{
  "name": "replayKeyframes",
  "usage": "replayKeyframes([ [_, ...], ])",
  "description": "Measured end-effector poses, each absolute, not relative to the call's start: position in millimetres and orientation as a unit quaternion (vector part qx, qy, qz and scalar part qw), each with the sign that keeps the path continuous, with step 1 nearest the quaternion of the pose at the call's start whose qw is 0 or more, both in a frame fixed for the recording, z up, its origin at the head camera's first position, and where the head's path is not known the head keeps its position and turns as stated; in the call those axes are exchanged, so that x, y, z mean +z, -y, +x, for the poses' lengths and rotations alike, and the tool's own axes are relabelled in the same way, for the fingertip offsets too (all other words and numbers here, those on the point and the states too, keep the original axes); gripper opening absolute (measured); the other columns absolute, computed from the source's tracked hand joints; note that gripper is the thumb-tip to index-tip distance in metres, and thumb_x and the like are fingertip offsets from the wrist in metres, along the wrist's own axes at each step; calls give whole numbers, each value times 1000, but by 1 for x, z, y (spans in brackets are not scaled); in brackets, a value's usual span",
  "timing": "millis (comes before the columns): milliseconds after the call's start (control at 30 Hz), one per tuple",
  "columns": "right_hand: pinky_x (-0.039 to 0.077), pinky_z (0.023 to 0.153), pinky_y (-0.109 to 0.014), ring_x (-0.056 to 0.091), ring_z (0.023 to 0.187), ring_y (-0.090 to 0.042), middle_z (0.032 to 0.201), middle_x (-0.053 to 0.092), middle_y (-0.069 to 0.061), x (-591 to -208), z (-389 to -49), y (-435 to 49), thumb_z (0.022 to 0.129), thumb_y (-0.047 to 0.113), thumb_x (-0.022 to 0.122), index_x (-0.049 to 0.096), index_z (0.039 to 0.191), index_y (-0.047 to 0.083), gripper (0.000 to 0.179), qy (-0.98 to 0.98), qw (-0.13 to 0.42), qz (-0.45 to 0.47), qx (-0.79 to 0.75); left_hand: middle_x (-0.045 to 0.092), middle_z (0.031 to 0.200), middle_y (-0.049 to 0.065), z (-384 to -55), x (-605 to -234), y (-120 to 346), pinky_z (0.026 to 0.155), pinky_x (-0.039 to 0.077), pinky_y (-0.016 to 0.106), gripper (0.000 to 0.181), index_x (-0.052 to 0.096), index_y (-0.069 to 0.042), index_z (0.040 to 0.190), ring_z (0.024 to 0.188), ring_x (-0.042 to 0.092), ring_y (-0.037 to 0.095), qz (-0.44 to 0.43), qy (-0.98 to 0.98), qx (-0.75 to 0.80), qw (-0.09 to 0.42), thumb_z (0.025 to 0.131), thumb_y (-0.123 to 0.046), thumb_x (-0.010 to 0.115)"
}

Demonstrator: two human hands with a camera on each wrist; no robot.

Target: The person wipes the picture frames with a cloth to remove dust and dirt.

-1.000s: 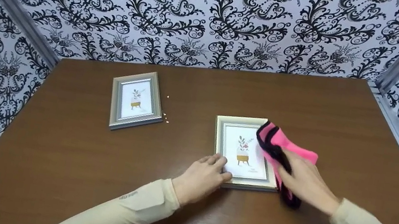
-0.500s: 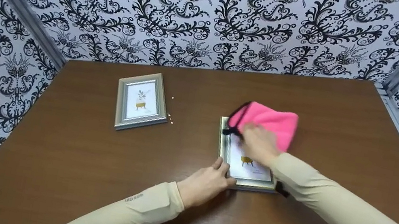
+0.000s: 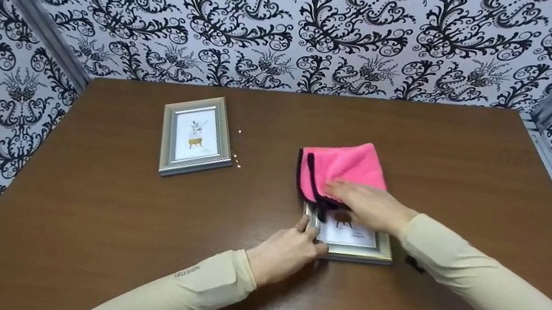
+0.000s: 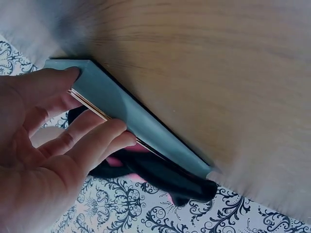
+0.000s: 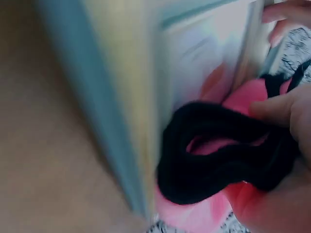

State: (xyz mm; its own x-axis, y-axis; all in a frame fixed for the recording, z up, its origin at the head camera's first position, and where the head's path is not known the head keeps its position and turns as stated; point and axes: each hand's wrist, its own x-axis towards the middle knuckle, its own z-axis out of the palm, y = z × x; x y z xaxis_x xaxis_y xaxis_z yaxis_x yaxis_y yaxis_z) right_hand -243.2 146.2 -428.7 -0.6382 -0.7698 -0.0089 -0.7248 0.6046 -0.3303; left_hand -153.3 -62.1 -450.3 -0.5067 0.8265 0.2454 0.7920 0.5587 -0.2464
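Note:
A silvery picture frame [image 3: 350, 250] with a plant print lies on the brown table. My left hand [image 3: 287, 251] grips its near left corner, fingers along the left side and thumb at the front edge. In the left wrist view, the frame's side [image 4: 131, 114] runs past my thumb and fingertips. My right hand [image 3: 372, 203] holds a pink cloth [image 3: 348, 162] with black trim, spread over the frame's upper part and hiding much of the print. Bunched black trim [image 5: 194, 179] shows beside my thumb in the right wrist view.
A second, similar picture frame [image 3: 167, 141] lies at the back left, with several small pale crumbs [image 3: 236, 160] right of it. The wooden table [image 3: 124, 242] meets patterned wall panels [image 3: 254, 20] at the back and sides.
My right hand has carried the cloth from the frame's right edge up and left across its glass. My left hand has stayed at the near left corner.

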Motion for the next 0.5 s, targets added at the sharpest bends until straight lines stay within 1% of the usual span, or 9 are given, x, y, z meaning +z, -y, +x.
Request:
replayKeyframes([
  [100,31,106,-52,42,130,-40,140,46,-22,-425,-239,-162,84,-11,56,53,134,-2,51,-909,51,-408,-72,60,85,6,-154,-449,61,57,54,21,9,68,-17,90,92,60,28,-467,868,47,164,85,-11,68],
  [167,36,103,-53,45,126,-42,136,50,-23,-423,-235,-169,85,-9,56,56,130,-3,46,-922,24,-387,-19,60,83,5,-153,-449,60,56,54,21,4,67,-17,90,90,59,27,-466,868,50,163,86,-16,69],
  [267,44,95,-55,50,119,-45,130,54,-26,-424,-223,-169,86,-5,59,58,126,-5,40,-941,-12,-337,36,60,82,5,-153,-449,60,54,53,21,8,67,-17,89,87,58,26,-462,871,54,159,87,-25,69],
  [333,52,80,-53,57,105,-45,117,59,-27,-427,-215,-162,83,-3,62,59,120,-8,37,-950,-38,-305,58,60,81,5,-152,-449,59,52,53,21,13,67,-17,89,86,58,26,-461,871,55,161,86,-30,69],
  [367,54,73,-51,60,96,-44,108,61,-27,-429,-212,-157,81,-2,64,60,116,-10,35,-953,-46,-292,60,60,82,5,-152,-450,59,52,52,21,13,67,-17,89,86,58,26,-461,871,56,161,87,-29,69],
  [433,54,59,-47,60,78,-39,90,61,-24,-431,-207,-146,79,0,66,61,104,-11,28,-960,-61,-270,52,60,82,5,-152,-450,59,52,53,21,12,67,-17,88,87,58,26,-462,870,59,164,86,-29,68],
  [500,50,49,-44,56,64,-34,75,57,-19,-431,-206,-135,79,7,68,61,90,-9,21,-964,-71,-255,27,60,82,5,-152,-450,60,52,53,22,11,67,-18,88,88,59,27,-462,869,62,167,86,-29,69],
])
